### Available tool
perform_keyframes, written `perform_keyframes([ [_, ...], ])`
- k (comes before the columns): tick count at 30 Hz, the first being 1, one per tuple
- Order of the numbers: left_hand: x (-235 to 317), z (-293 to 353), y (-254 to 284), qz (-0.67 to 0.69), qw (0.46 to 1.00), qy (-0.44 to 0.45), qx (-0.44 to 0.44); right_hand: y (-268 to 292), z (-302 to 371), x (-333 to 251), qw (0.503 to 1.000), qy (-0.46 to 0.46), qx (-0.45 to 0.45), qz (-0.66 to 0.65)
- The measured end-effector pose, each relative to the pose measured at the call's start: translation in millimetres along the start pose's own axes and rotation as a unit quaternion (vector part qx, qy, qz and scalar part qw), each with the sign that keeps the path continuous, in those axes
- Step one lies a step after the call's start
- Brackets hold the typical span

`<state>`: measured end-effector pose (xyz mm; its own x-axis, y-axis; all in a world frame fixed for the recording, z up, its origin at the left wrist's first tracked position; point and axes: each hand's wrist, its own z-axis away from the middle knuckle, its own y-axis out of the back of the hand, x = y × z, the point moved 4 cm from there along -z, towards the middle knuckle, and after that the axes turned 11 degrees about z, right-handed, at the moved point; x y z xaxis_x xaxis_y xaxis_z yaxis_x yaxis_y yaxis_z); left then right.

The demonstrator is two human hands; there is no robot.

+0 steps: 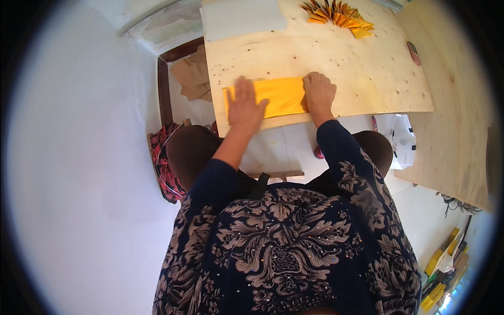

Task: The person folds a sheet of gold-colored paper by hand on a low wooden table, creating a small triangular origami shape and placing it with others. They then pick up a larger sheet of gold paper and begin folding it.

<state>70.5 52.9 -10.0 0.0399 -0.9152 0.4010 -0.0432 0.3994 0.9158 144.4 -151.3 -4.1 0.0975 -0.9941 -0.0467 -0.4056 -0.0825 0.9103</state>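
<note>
A flat strip of shiny yellow sheet material lies crosswise near the front edge of the wooden table; whether it is paper or foil I cannot tell. My left hand lies over its left end, fingers stretched out and slightly blurred. At the other end my right hand is closed, its fingers curled down at the strip's right edge. The fingertips of that hand are hidden, so what they grip is hard to see, though the yellow sheet runs right under them.
A fan of folded orange-gold pieces lies at the table's far side. White sheets cover the far left corner. A small red device rests at the right. Brown paper is left of the table; a white bag stands below its right edge.
</note>
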Motion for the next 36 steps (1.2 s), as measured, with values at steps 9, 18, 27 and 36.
perform_keyframes([
  [9,-25,10,11,-0.022,1.0,0.017,0.007,48,-32,-24,0.993,0.004,0.056,-0.1],
  [18,-27,11,11,-0.033,0.999,-0.017,0.034,8,34,-93,0.974,0.201,-0.065,-0.078],
  [27,-10,6,21,-0.081,0.996,0.034,-0.006,17,36,-8,0.986,0.151,-0.071,0.024],
  [36,-1,22,4,0.019,0.999,-0.049,-0.002,9,36,-10,0.983,0.158,-0.067,0.059],
])
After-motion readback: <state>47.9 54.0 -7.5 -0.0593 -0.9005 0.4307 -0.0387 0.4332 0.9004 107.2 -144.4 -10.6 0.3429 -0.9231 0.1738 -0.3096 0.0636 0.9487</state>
